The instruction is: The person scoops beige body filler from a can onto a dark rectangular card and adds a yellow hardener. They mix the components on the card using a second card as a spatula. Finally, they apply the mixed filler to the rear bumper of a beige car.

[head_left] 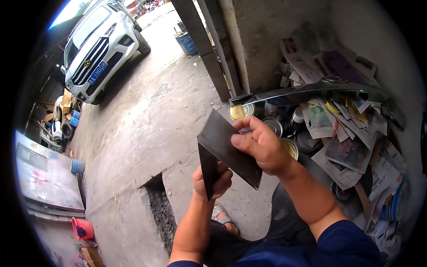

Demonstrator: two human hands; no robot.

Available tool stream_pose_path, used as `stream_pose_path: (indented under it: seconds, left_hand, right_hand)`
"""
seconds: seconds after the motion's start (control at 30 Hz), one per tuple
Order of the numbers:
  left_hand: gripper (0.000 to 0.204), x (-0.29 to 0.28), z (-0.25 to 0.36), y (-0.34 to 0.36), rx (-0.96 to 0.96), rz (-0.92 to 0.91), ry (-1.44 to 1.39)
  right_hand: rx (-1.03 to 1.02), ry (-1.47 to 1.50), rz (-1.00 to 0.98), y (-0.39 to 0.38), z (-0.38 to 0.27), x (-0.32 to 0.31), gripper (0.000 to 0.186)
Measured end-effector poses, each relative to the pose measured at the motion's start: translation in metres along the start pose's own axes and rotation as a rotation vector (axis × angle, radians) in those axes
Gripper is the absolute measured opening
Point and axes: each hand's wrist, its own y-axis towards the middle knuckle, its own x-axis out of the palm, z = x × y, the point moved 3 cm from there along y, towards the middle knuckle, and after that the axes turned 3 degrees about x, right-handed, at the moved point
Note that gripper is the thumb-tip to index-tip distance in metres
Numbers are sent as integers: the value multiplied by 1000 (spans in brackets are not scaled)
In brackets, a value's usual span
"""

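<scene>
My right hand (261, 144) grips a wide dark metal scraper blade (224, 144) by its upper right edge, holding it tilted in front of me. My left hand (212, 181) holds a second, narrower dark blade (207, 171) upright, its edge touching the underside of the wide blade. Both blades are flat, grey and smeared. My foot in a sandal (222, 218) shows below the hands on the concrete floor (147, 124).
To the right lie a dark curved car part (311, 89), several open tins (272, 126) and a heap of newspapers (351, 147). A white car (95, 44) is parked upper left. A rough pit (158, 213) cuts the floor. A red bucket (82, 228) sits lower left.
</scene>
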Motion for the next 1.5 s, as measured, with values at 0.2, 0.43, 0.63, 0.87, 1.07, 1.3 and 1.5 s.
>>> stream_pose_path:
  seconds: [0.2, 0.43, 0.63, 0.87, 1.07, 1.3, 1.5]
  left_hand:
    - [41, -2, 1, 1, 238, 186, 336]
    - [17, 11, 20, 4, 505, 601, 920]
    - [26, 7, 16, 6, 563, 628, 1223]
    - [27, 6, 18, 5, 572, 637, 1095]
    - [28, 9, 19, 4, 608, 580, 951]
    - [46, 16, 1, 4, 433, 291, 948]
    - [45, 31, -8, 4, 280, 299, 1663]
  right_hand:
    - [85, -380, -34, -35, 45, 9, 33]
    - [-104, -4, 131, -8, 3, -27, 32]
    - [199, 96, 74, -43, 78, -39, 32]
    - [-85, 156, 186, -10, 19, -44, 31]
    - [-55, -519, 226, -39, 53, -58, 35]
    - [-129, -493, 214, -16, 50, -64, 36]
    - [-114, -368, 82, -10, 25, -59, 34]
